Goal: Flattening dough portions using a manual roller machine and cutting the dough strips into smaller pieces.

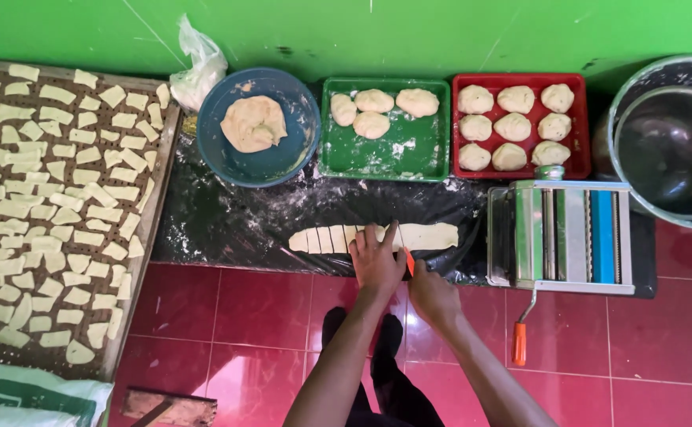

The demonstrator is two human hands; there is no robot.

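Left hand (376,257): laid flat, fingers spread, pressing on the dough strip (373,237); it grips nothing.
Right hand (431,294): closed around an orange-handled cutter (409,262), whose tip meets the strip just beside the left hand.
Dough strip: long, pale, flat on the black plastic sheet (235,221); its left part is already scored into small pieces, its right part is whole.
Pasta roller (563,236): metal, hand-cranked, orange grip on the crank, standing to the right of the strip.
Blue bowl (257,126): holds one lump of dough, behind the sheet.
Green tray (384,130): four dough balls at its far end, floury base.
Red tray (521,125): nine dough balls in rows.
Metal pot (668,142): far right, large.
Drying tray (61,209): far left, covered in cut dough pieces.
Floor (251,316): glossy red tiles.
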